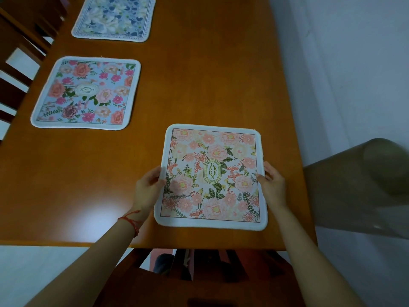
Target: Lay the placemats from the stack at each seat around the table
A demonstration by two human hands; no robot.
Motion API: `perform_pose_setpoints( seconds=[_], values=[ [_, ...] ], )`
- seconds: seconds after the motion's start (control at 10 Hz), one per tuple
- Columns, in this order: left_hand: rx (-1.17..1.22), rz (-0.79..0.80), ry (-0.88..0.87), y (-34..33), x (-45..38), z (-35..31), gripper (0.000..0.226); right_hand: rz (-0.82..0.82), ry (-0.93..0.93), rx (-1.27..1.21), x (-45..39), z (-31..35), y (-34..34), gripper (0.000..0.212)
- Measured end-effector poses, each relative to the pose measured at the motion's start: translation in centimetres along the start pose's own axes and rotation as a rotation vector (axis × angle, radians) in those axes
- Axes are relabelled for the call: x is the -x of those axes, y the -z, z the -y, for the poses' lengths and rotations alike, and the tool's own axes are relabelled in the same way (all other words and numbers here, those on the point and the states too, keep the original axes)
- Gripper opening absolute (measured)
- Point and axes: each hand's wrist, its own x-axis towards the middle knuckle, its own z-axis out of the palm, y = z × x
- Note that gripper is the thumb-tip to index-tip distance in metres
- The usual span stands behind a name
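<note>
I had both hands on the pink floral placemat (212,176), the one with the green oval reading "GARDEN" at its centre and a white border all round. My left hand (147,187) pinched its left edge about halfway along, thumb on the printed face and fingers curled beneath, and my right hand (271,185) gripped the right edge at much the same height, thumb on top and fingers wrapped round the rim. The mat lay on the wooden table (199,85) near the edge closest to me, toward the table's right side, and I could not tell whether it rested fully flat or was lifted a little in my grip. A red string bracelet (130,220) circled my left wrist. Along the table's left side lay two more mats, well apart from mine: a blue placemat with pink and coral flowers (85,93) nearer me, and beyond it a blue and white floral placemat (115,17), partly cut off at the top of the view. The backs of wooden chairs (20,54) showed past the left edge of the table, and another chair (199,278) stood tucked below the near edge, between my forearms. A blurred brownish shape (363,187) sat at the far right, against the pale wall (354,63).
</note>
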Motion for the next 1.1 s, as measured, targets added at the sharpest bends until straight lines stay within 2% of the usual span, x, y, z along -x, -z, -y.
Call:
perform_pose_setpoints(
  seconds=[0.6,0.8,0.9,1.0,1.1],
  values=[
    [-0.051,0.009,-0.012,0.2,-0.3,0.7,0.038,-0.003,0.038,0.037,0.0,0.5,-0.1,0.051],
    [-0.215,0.052,-0.094,0.3,0.2,0.7,0.043,-0.007,0.038,0.064,-0.3,0.3,-0.1,0.050],
    [-0.288,0.079,-0.110,0.1,0.2,0.9,0.042,0.013,0.086,0.121,0.1,0.4,-0.3,0.042],
    [-0.396,0.052,-0.210,-0.8,0.7,0.5,0.032,-0.007,0.140,0.273,0.2,-0.1,-0.4,0.043],
    [-0.539,0.041,-0.296,-1.4,1.2,0.3,0.040,-0.003,0.169,0.441,-0.3,-1.0,-0.5,0.048]
  ],
)
